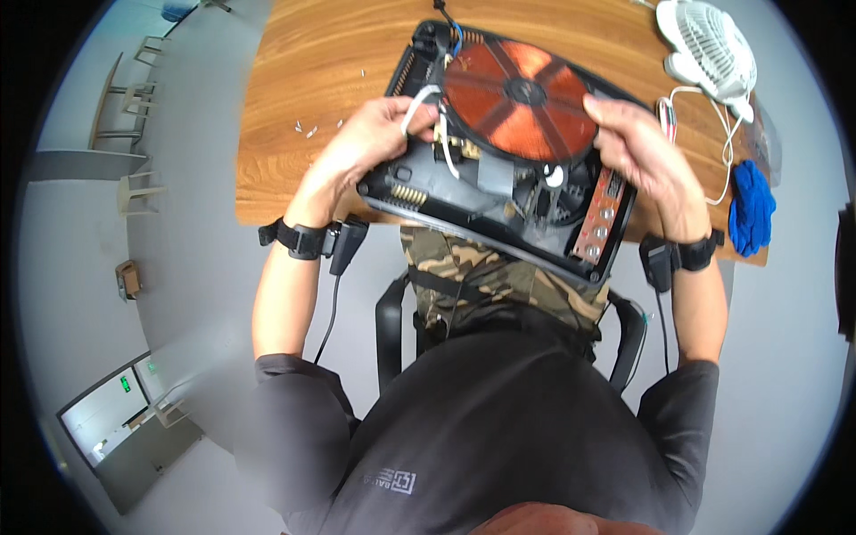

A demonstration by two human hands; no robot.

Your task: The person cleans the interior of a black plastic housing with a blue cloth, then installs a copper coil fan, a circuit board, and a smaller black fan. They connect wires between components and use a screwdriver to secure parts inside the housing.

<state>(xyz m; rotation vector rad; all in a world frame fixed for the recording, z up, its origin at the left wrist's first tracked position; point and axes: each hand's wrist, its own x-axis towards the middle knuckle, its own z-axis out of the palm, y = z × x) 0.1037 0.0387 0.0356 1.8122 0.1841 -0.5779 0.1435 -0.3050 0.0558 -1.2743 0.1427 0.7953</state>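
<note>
An opened induction cooker, its black housing lying tilted at the table's near edge, partly over my lap. Inside it sits a round copper induction coil with dark radial bars and a dark centre. My left hand reaches in at the coil's left edge, fingers closed by the white wires; what the fingertips hold is hidden. On the opposite side, my right hand grips the coil's right rim, thumb on top and fingers partly hidden. Below the coil are a black fan and a narrow control board.
A white fan with a white cable stands on the wooden table at the far right. Blue gloves lie at the right edge. Small screws are scattered left of the cooker. A black cord runs off the far side.
</note>
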